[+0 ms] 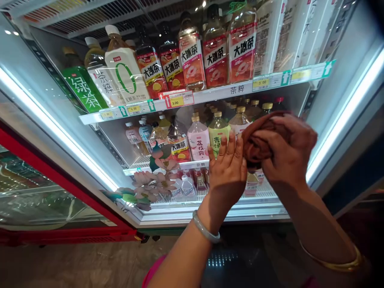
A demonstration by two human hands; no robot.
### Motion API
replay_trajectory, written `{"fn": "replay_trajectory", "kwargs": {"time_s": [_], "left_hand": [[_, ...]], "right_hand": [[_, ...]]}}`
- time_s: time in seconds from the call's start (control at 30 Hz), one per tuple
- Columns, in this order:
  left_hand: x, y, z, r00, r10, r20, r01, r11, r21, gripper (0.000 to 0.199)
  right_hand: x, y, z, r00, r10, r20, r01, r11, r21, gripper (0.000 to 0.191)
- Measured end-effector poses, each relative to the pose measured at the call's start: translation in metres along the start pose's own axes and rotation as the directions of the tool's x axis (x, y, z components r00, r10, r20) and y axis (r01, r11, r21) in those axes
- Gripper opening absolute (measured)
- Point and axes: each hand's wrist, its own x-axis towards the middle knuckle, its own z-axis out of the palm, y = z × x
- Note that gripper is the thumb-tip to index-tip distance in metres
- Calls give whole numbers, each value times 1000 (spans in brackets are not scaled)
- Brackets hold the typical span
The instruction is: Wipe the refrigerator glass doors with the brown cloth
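Brown cloth (255, 150) sits bunched in the right hand (289, 150), whose fingers are clamped round it; the folds probably make a thick pad that is easy to control. It is up against or just in front of the cooler's glass (264, 212), beside the left hand (228, 172). That hand holds nothing: its fingers point up, slightly apart, the palm seemingly flat on the pane, perhaps for support. Behind the glass, bottles (198, 138) stand upright, labels outward, presumably so they can be read. Past the right hand, the lit strip (339, 116) marks the near side edge. Leftward there is more room, across the flower decal (162, 180) towards the red frame (99, 188), well apart from both hands.
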Motion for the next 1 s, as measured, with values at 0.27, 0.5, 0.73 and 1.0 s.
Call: {"fn": "replay_trajectory", "kwargs": {"time_s": [0.27,0.5,0.73,1.0], "left_hand": [[3,6,9,999,-4,-47,3,1000,-29,70],[6,18,19,1000,-4,-13,4,999,-50,72],[6,36,27,999,13,43,-9,996,-85,70],[6,48,29,997,36,66,-29,995,-96,72]], "right_hand": [[-16,9,-3,999,41,4,-41,999,-31,27],[-4,23,-25,986,21,166,-19,1000,-12,29],[-2,49,-34,992,119,32,-116,990,-84,37],[-1,45,-52,963,139,231,-110,985,-136,28]]}}
